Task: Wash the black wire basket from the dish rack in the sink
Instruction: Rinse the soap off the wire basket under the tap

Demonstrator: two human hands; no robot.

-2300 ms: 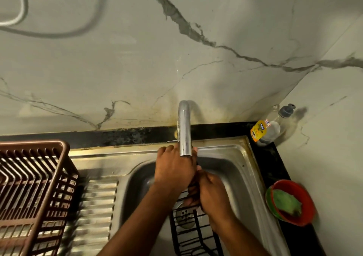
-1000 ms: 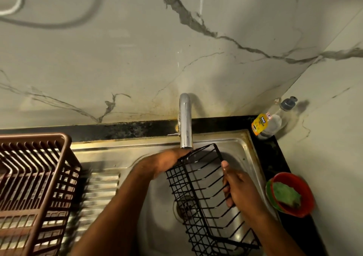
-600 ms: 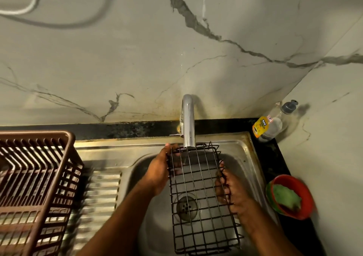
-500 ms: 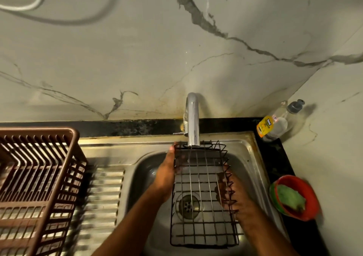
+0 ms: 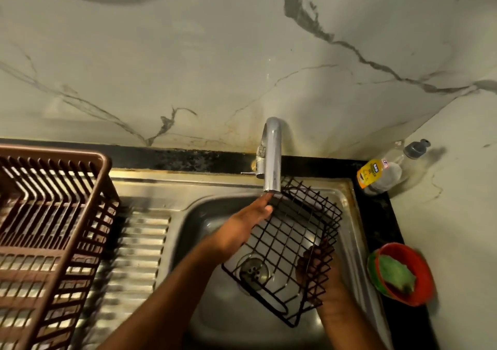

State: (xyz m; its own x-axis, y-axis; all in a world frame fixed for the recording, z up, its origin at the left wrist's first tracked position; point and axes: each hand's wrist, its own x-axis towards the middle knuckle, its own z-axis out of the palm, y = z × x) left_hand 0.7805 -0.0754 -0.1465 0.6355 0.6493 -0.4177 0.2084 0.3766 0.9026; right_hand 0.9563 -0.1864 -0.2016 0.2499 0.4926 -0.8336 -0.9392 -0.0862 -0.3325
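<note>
The black wire basket [image 5: 289, 238] is tilted over the steel sink [image 5: 209, 204], its far end under the tap spout [image 5: 272, 158]. My left hand [image 5: 242, 224] lies with straight fingers along the basket's left side, fingertips just below the spout. My right hand [image 5: 316, 265] grips the basket's right wall from behind, its fingers showing through the wires. The drain [image 5: 254, 269] shows through the basket's floor. I cannot tell whether water runs.
A brown plastic dish rack [image 5: 51, 228] stands on the ribbed drainboard [image 5: 137, 255] at left. A dish soap bottle [image 5: 382, 172] lies in the back right corner. A red bowl holding a green scrubber [image 5: 398, 273] sits on the black counter at right.
The basket has swung from lying square under the tap to a diagonal tilt. My left hand has let go of its left wall and stretched out flat; my right hand keeps its hold.
</note>
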